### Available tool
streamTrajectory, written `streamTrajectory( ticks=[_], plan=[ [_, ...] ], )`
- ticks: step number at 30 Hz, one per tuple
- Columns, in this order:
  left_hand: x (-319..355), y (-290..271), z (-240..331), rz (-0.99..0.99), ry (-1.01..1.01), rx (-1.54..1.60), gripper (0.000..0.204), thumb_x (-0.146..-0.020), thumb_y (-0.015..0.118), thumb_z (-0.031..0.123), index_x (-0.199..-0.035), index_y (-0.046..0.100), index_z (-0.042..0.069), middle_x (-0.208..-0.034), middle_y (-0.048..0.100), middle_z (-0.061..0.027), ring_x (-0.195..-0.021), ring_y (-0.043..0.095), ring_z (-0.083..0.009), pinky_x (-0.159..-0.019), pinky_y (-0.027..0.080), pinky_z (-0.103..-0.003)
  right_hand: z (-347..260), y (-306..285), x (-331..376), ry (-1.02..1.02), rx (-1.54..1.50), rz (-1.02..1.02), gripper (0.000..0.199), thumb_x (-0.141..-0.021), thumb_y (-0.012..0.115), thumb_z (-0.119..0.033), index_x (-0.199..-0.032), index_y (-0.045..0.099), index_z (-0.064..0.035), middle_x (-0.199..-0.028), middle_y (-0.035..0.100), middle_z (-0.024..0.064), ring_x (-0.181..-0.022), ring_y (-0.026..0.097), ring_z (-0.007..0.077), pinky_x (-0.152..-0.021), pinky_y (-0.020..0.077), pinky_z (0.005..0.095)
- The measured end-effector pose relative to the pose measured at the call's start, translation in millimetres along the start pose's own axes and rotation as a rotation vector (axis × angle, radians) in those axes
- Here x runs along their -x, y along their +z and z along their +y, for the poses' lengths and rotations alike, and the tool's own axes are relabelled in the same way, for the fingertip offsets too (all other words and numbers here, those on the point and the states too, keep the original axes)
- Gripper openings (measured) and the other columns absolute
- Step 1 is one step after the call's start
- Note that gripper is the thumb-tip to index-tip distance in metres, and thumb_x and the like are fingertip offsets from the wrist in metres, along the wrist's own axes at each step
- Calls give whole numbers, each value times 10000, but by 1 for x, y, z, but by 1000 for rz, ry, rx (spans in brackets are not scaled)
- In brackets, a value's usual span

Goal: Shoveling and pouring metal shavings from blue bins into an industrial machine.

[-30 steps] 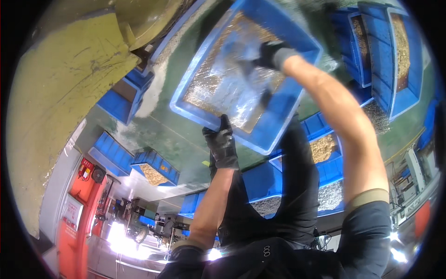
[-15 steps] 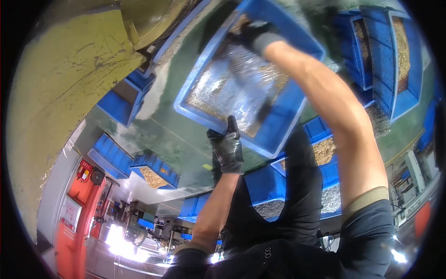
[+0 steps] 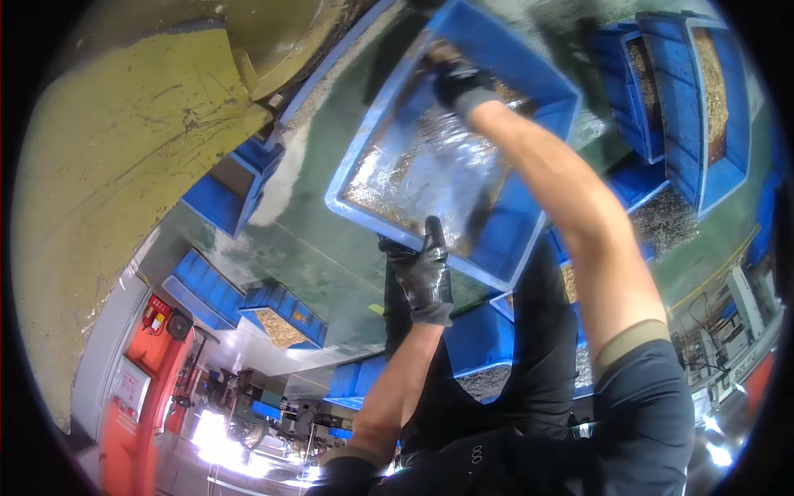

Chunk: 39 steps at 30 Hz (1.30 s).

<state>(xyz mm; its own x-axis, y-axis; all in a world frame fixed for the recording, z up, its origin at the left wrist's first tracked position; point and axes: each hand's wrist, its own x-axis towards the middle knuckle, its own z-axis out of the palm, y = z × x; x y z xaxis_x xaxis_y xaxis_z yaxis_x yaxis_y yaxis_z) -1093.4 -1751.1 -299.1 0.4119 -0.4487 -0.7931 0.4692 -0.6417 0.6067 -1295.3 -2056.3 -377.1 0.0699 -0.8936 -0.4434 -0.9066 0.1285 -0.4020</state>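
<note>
A blue plastic bin is tilted in front of me, with a shiny, wet-looking film and some brownish bits over its floor. My left hand, in a black glove, grips the near rim with the thumb hooked over the edge. Inside the bin, my right hand, also gloved in black, reaches to the far left corner. Motion smears its fingers, and a brownish patch shows at their tips; whether they hold anything is unclear.
A large worn yellow-green metal panel fills the left. Blue bins with tan chips stand at the right, and more bins sit at the lower left. Dark shavings show near the right bins. A red cabinet stands lower left.
The bin and my left hand on its rim have shifted slightly right and nearer in the picture. My right hand has moved a little nearer within the bin's far left corner.
</note>
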Motion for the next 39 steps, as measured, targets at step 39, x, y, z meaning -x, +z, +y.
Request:
streamTrajectory(
  ticks=[39],
  plan=[
    [74,119,96,176,661,-1051,423,-859,582,160,-1244,528,-9,-796,632,-194,-745,626,-350,-692,489,-423,136,0,142,43,109,-304,439,-979,323,-391,-1272,507,-120,-1112,607,239,-916,618,414,-781,490,484]
  ],
)
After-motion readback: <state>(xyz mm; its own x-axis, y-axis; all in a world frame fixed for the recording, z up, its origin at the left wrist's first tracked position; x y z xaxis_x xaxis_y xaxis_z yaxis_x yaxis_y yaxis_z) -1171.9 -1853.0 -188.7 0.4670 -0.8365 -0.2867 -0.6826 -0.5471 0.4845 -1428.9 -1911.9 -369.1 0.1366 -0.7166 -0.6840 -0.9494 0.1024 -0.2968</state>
